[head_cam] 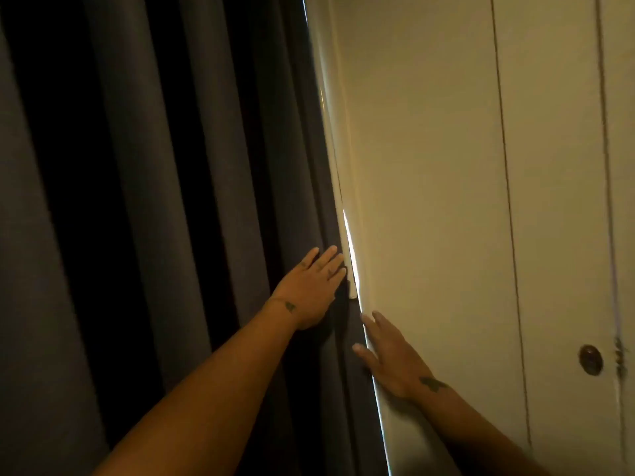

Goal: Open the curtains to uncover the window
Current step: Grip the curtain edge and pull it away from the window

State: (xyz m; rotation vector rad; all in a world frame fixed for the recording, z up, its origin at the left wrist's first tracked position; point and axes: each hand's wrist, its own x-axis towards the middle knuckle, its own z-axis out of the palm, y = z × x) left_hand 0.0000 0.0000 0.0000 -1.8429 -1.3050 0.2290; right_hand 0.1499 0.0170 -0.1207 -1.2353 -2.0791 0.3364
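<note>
A dark grey pleated curtain (154, 201) hangs shut over the left half of the view. Its right edge meets a cream wall (422, 159). A thin bright strip of daylight (349, 238) shows in the gap between them; the window itself is hidden behind the cloth. My left hand (309, 290) lies flat on the curtain at that edge, fingers stretched out, the fingertips touching the edge by the gap. My right hand (388, 355) is lower, spread against the wall's corner, with its fingertips at the gap and its thumb toward the curtain. Neither hand has cloth clenched in it.
To the right of the wall's corner stand cream closet doors (556, 166) with vertical seams and a round dark knob (590, 359). The room is dim, and the curtain's folds run from the top to the bottom of the view.
</note>
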